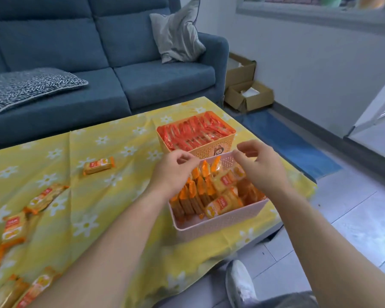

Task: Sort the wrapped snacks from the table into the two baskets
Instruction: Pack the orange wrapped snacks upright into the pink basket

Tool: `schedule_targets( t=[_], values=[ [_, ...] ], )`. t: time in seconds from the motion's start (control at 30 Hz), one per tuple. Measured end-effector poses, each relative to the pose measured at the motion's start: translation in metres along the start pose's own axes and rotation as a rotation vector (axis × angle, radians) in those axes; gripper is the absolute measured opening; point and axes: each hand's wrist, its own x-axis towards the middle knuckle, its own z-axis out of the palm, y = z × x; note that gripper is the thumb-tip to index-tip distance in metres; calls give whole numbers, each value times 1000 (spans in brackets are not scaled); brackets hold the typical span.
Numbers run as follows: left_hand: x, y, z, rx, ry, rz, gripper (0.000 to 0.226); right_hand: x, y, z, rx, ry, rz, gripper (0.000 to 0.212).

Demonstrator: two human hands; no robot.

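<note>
Both hands hover over the pink basket (220, 221), nr its far end. Left hand (176, 172) & right hand (259, 167): fingers loosely curled, each grip slack, nothing seen in either. Loose yellow snacks (42, 197) lie on the tabletop (120, 207) off to the left, well apart from the basket. The nearest snack (99, 166) lies flat, long axis approx left-right. Left hand is nearer, so prob. its reach next. Orange basket (200, 153) sits just beyond, packed w/ red packs.
</note>
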Motion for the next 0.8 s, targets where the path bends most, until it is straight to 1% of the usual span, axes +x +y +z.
schedule_targets(
  t=[0.03, 0.07, 0.1, 0.2, 0.27, 0.33, 0.4, 0.47, 0.57, 0.67, 0.73, 0.8],
  values=[
    [-2, -4, -2, 106, -23, 41, 9, -2, -4, 1, -45, -1, -30, 17],
    [-4, -8, -3, 202, -62, 73, 3, -4, -8, 3, -93, -29, -60, 14],
    [-6, -12, -5, 281, -108, 94, 3, -5, -10, 7, -153, -72, -76, 15],
    [-13, -19, -9, 418, -240, 113, 10, -9, -12, 12, -461, -204, -79, 33],
    [-15, -22, -14, 453, -281, 128, 12, -8, -10, 13, -657, -308, -63, 46],
    [-17, -22, -20, 462, -286, 138, 12, -7, -7, 13, -797, -394, -68, 54],
    [-18, -22, -26, 455, -276, 134, 11, -4, -4, 15, -885, -408, -94, 56],
    [-18, -23, -31, 449, -256, 130, 9, -2, -2, 18, -944, -370, -129, 50],
    [-18, -26, -37, 440, -233, 133, 9, 2, 2, 19, -968, -355, -153, 36],
    [-18, -28, -41, 423, -192, 134, 8, 2, -2, 13, -893, -366, -163, 32],
    [-17, -26, -42, 396, -138, 126, 6, -1, -15, 9, -764, -330, -216, 28],
    [-19, -18, -42, 248, -134, 46, 9, -9, -30, 11, -540, -347, -278, 23]
  ],
)
